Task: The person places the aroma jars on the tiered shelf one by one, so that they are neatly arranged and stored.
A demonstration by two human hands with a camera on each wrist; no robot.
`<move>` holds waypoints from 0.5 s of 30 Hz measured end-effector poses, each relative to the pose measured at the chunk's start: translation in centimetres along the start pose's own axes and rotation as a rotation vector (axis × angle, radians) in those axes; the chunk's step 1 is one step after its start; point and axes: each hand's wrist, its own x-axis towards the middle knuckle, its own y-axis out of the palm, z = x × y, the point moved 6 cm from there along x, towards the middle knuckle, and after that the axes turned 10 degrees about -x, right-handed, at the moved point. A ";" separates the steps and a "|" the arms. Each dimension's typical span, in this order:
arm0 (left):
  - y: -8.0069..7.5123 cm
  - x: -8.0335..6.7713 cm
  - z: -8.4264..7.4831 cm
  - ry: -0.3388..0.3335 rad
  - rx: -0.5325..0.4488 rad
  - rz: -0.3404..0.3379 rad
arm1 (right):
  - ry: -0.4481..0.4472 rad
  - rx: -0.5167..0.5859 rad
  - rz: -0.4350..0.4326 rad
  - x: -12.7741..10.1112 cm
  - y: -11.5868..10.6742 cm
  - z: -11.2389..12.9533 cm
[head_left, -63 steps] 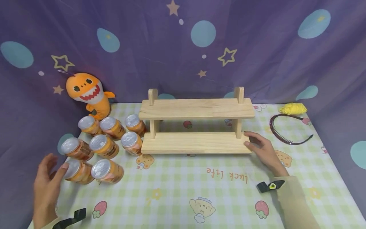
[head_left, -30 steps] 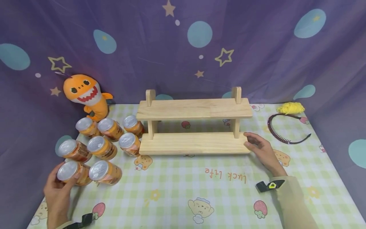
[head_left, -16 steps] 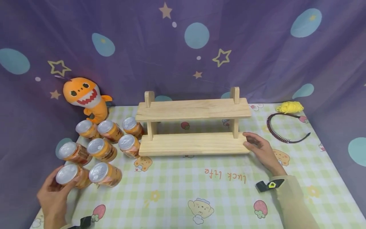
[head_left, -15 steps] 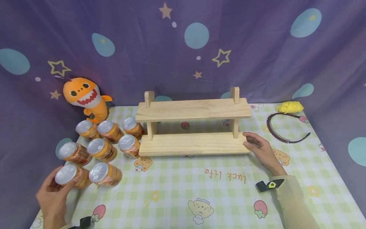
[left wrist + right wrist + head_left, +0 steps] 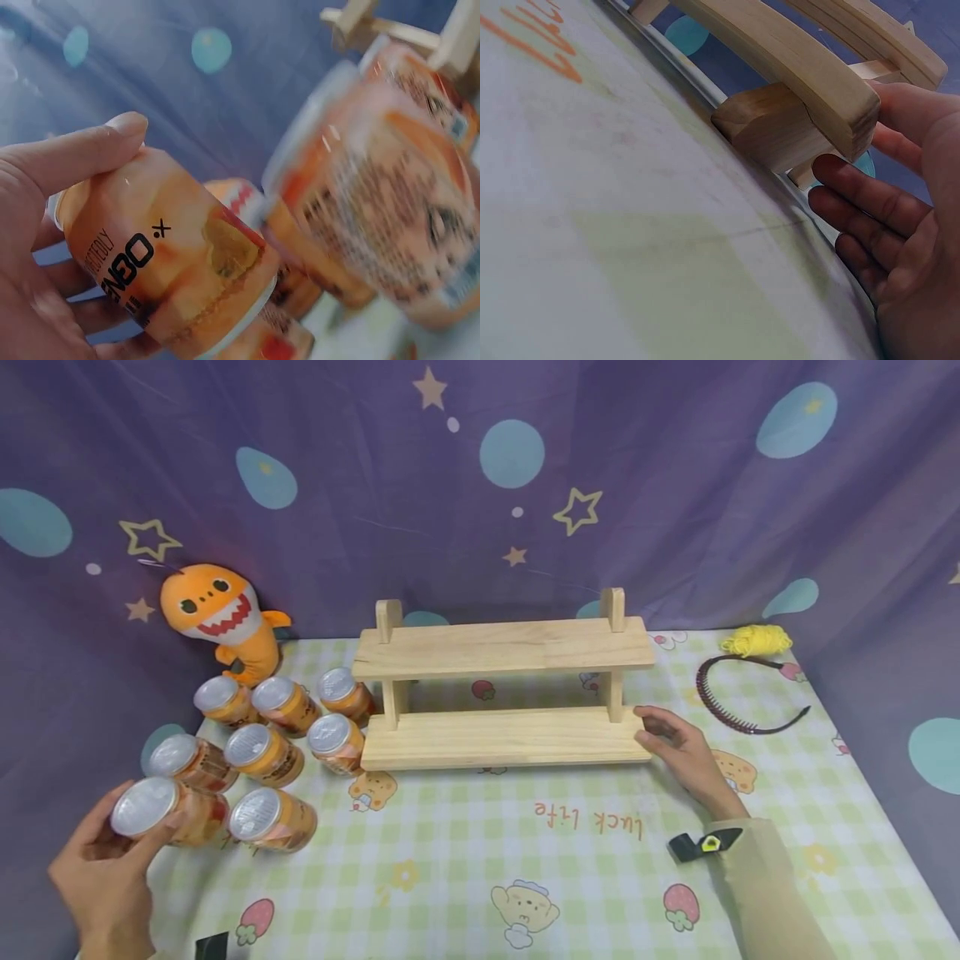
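My left hand (image 5: 105, 878) has its thumb and fingers wrapped round an orange, silver-lidded cylindrical can (image 5: 197, 817), tilted, near the table's left edge; I cannot tell whether its base touches the green-and-white checked tablecloth (image 5: 420, 868). Seven similar orange cans (image 5: 266, 758) crowd the table's left side, standing between my left hand and the pale wooden two-tier shelf (image 5: 510, 737). That shelf sits mid-table towards the back edge, one can just beside its left end. My right hand (image 5: 686, 760) pinches the right end of its lower board, remaining fingers loosely bent. An orange plush shark (image 5: 257, 650) leans at the back left corner; a yellow yarn bundle (image 5: 757, 641) and dark toothed headband (image 5: 738, 725) lie towards the back right corner.
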 end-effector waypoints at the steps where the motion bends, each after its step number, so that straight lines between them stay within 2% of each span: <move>1: 0.4 0.1 -0.3 0.010 -0.017 0.013 | 0.001 -0.001 0.000 0.0 0.0 0.0; 4: 1.7 0.1 -0.9 0.030 -0.074 0.051 | -0.002 -0.001 0.001 0.0 0.0 -0.1; 6: 2.5 0.1 -1.3 0.043 -0.077 0.068 | -0.007 -0.002 0.002 0.0 0.0 -0.1; 11: 4.5 0.1 -2.1 0.072 -0.020 0.091 | -0.006 -0.012 0.005 0.0 0.0 -0.2; 15: 6.4 0.0 -2.5 0.057 -0.005 0.109 | 0.004 -0.013 0.004 0.0 0.0 -0.3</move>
